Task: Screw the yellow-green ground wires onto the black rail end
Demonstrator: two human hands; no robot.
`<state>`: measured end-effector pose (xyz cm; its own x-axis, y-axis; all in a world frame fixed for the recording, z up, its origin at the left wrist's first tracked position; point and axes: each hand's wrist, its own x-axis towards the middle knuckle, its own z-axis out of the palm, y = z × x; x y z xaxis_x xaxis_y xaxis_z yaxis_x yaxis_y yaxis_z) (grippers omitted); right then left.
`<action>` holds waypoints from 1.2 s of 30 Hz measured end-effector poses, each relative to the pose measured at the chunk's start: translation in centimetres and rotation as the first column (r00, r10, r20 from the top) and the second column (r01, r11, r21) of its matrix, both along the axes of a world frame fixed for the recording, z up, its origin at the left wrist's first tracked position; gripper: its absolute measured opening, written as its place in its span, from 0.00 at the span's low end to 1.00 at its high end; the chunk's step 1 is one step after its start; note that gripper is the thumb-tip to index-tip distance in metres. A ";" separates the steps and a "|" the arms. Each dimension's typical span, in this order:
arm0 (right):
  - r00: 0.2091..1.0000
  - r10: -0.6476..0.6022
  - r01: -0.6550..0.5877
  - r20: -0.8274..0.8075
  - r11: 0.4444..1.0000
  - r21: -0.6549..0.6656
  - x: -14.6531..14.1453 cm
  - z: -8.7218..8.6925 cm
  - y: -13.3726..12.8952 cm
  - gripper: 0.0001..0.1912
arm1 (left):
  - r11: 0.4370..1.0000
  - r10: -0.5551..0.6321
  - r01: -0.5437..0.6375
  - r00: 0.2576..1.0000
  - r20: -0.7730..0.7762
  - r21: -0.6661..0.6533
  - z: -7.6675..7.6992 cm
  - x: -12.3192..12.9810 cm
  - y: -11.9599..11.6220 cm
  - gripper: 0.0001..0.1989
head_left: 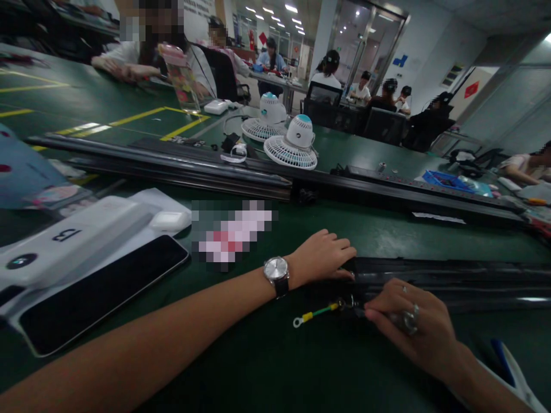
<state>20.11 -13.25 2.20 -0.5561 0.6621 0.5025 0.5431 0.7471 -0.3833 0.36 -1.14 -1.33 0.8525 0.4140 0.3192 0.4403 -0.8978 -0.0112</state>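
Observation:
My left hand [325, 255], with a watch at its wrist, reaches to the near end of a long black bar [430, 272]. Its fingers curl over that end, and the thumb lies at its near side. Ringed fingers of my right hand [415, 324] are closed in a pinch just in front of the bar. What they pinch is small, dark and mostly hidden. Left of the pinch lies a short green wire [323, 311] with yellow sleeves and a ring terminal [298, 322] pointing toward me.
Long dark rails [172, 163] run across the green table [370, 223]. Two white fans [290, 143] lie behind them. At left are a phone [105, 295], a white device [81, 235] and a bottle [178, 80]. Blue-handled pliers [508, 364] lie at lower right. Other people sit beyond.

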 end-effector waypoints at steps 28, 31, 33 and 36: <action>1.000 -0.019 0.019 -0.003 0.999 0.027 -0.3 0.0 0.0 0.05 | 0.996 -0.014 0.020 0.997 0.079 -0.086 -0.7 0.3 0.4 0.22; 0.999 -0.045 0.046 -0.007 0.998 0.042 -0.3 0.0 0.1 0.05 | 0.996 -0.013 0.021 0.997 0.082 -0.092 -0.6 0.3 0.4 0.21; 0.997 -0.075 0.076 -0.020 0.996 0.039 -0.2 0.1 0.1 0.05 | 0.996 -0.009 0.017 0.997 0.082 -0.086 -0.6 0.3 0.4 0.20; 1.000 -0.007 0.007 -0.015 1.000 0.022 -0.2 0.1 0.1 0.06 | 0.997 -0.017 0.023 0.997 0.078 -0.074 -0.5 0.3 0.3 0.20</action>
<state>19.95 -13.18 2.30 -0.5437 0.6547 0.5251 0.5430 0.7515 -0.3748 0.61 -0.85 -1.83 0.8348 0.4221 0.3535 0.4189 -0.9036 0.0897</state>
